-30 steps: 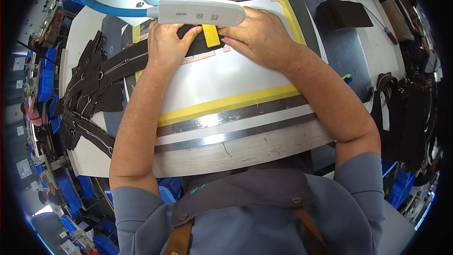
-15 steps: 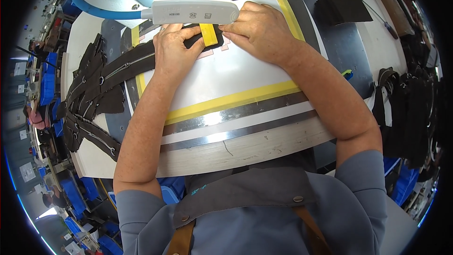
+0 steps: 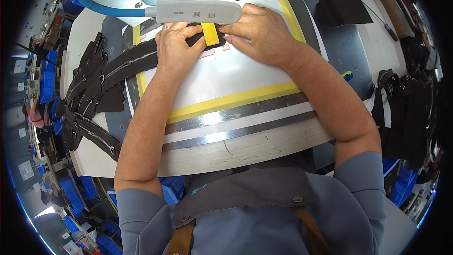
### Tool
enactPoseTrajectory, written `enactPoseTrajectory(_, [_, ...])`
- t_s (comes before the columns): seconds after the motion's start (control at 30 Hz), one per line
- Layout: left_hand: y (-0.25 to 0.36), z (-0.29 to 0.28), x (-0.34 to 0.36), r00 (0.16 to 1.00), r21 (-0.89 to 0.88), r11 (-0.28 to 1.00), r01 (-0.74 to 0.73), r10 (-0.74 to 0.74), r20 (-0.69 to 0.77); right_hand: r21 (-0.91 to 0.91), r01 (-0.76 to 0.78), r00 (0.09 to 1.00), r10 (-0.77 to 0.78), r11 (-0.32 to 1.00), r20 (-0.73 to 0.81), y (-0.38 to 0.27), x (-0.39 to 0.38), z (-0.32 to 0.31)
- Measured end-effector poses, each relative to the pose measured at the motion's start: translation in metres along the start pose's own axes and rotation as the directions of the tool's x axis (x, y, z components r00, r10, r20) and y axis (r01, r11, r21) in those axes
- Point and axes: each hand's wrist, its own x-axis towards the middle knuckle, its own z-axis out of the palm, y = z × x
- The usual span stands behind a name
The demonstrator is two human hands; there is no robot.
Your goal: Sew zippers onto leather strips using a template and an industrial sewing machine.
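Note:
My left hand (image 3: pixel 179 49) grips the end of a dark fabric strip (image 3: pixel 134 59) with a metal zipper, its thumb just left of a yellow rectangular piece (image 3: pixel 210 34) lying across the fabric. My right hand (image 3: pixel 255 33) pinches at the right edge of that fabric, fingertips partly hidden. Beneath is a white sheet (image 3: pixel 231 78) bordered with yellow tape, carrying small pink patches (image 3: pixel 225 47). A white housing (image 3: pixel 198 10) on a blue hose (image 3: pixel 113 11) hangs over my fingers.
More zippered dark pieces (image 3: pixel 82 97) lie at the left, and others (image 3: pixel 406 118) hang at the right. A folded dark cloth (image 3: pixel 342 10) and a screwdriver (image 3: pixel 390 33) sit at the back right. Blue bins (image 3: pixel 49 78) and a co-worker (image 3: pixel 34 113) are at the far left.
My left hand has shifted right along the strip, closer to the yellow piece, drawing the zippered fabric slightly with it. My right hand has barely moved.

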Motion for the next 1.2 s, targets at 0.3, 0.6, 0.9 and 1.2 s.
enactPoseTrajectory(0.3, [0.000, -0.003, 0.000, 1.000, 0.008, 1.000, -0.018, 0.019, -0.009, -0.078, 0.000, 0.993, 0.009, 0.997, 0.117, -0.004, 0.004, -0.003])
enactPoseTrajectory(0.6, [0.002, -0.017, -0.014, 0.990, -0.081, 0.987, -0.140, 0.138, -0.034, -0.060, -0.007, 0.993, 0.014, 0.998, 0.118, 0.001, 0.002, -0.002])
enactPoseTrajectory(0.9, [0.006, -0.019, -0.021, 0.963, 0.099, 0.959, -0.264, 0.268, -0.029, 0.069, -0.021, 0.999, 0.018, 0.997, 0.034, 0.007, -0.001, 0.000])
enactPoseTrajectory(1.2, [0.005, -0.018, -0.019, 0.971, 0.065, 0.971, -0.230, 0.233, -0.045, 0.041, 0.013, 1.000, -0.012, 0.999, -0.002, 0.008, 0.000, 0.002])
